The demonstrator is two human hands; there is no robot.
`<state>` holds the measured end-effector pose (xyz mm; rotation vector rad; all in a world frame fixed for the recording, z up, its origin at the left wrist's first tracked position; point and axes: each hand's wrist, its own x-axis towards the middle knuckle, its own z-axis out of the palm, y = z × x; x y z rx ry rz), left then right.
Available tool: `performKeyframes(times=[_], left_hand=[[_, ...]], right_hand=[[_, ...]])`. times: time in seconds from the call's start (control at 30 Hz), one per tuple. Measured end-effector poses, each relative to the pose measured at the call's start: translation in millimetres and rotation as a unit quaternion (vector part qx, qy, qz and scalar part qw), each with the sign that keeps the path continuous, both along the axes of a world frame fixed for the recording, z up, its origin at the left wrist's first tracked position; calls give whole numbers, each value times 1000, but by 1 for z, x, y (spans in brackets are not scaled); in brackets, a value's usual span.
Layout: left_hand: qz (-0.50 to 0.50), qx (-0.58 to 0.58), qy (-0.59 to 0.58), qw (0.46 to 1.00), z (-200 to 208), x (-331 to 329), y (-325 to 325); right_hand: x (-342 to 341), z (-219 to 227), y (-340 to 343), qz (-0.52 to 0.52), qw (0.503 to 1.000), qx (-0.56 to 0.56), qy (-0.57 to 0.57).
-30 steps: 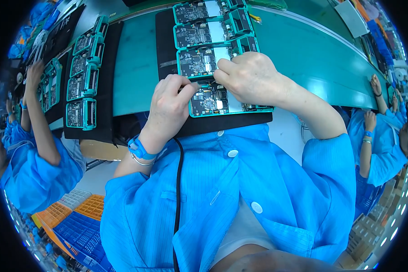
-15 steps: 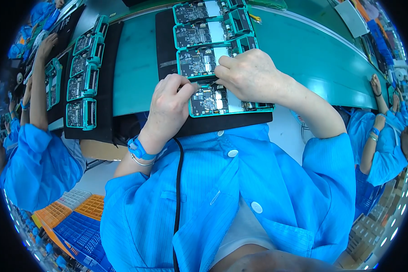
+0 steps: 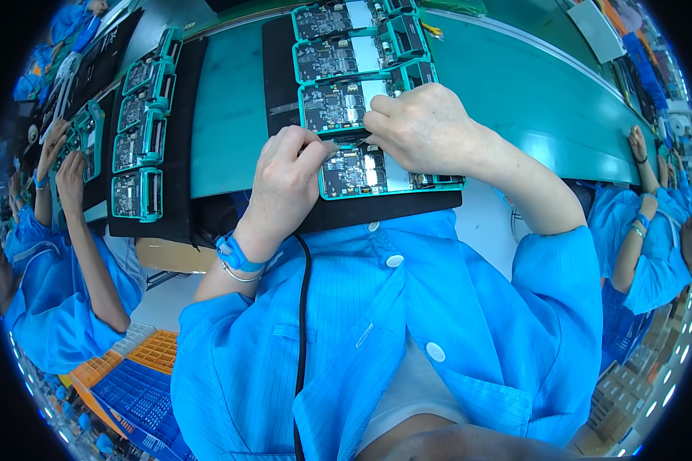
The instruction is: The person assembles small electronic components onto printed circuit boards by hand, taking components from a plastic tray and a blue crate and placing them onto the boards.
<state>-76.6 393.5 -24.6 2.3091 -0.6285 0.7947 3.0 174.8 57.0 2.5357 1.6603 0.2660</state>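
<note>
Nearest to me lies a teal-framed device housing (image 3: 349,178) with a dark circuit board and a pale silver plate inside. Over its far left edge is my left hand (image 3: 287,170), thumb and fingers pinched together at the board's upper rim. My right hand (image 3: 419,129) is closed too, its fingertips meeting the same far edge just to the right. What either pinch holds is too small to make out. Beyond it, another housing (image 3: 332,107) of the same kind is partly covered by my right hand, with more housings in a column behind.
A black mat (image 3: 281,69) lies under the column on the green table (image 3: 227,123). On the left, a second mat carries several similar housings (image 3: 137,194). A co-worker's hands (image 3: 71,175) work beside it. Stacked crates (image 3: 134,399) stand on the floor at lower left.
My hands stay almost in place at the nearest housing. The co-worker at left has lowered an arm and brought that hand to a teal housing.
</note>
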Motion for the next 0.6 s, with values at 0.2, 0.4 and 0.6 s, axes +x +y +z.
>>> performKeyframes(times=[0.2,0.4,0.6], left_hand=[[4,-1,0,1000,-3,-1,0],[4,-2,0,1000,0,0,0],[1,-9,-2,1000,-4,0,0]], right_hand=[[-1,-1,-1,1,1000,2,-2],[-1,0,-1,-3,1000,1,1],[-1,0,0,-3,1000,6,2]])
